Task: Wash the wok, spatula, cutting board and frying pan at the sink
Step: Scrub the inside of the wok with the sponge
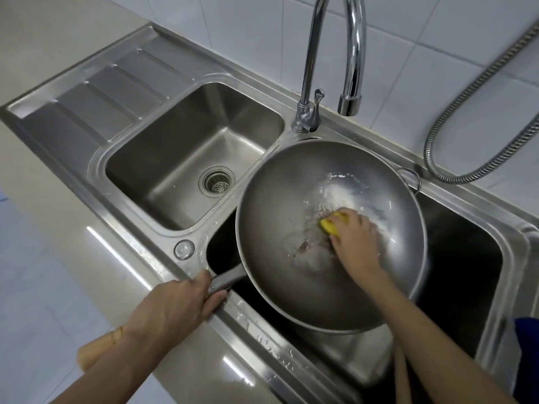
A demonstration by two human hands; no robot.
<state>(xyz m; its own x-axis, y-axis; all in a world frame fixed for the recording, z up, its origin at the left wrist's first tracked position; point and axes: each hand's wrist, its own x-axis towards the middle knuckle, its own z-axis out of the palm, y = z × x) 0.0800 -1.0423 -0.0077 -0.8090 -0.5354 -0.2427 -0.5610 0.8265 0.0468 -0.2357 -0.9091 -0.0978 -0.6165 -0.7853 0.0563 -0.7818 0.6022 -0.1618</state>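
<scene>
A large steel wok (277, 205) lies tilted over the right basin of the sink (478, 258). White suds and brown residue cover its bottom. My left hand (178, 301) grips the wok's long handle (226, 280) at the basin's front left corner; the handle's wooden end (96, 349) sticks out under my forearm. My right hand (354, 239) is inside the wok, holding a yellow sponge (332, 223) pressed against the bottom. Beneath the wok another steel vessel (350, 354) shows in the basin, mostly hidden. No spatula or cutting board is plainly visible.
The left basin (180, 158) with its drain strainer (216, 182) holds nothing. A chrome gooseneck tap (350, 68) arches over the wok's far rim. A metal spray hose (472, 106) hangs at the right wall. A ribbed draining board (110, 91) lies far left.
</scene>
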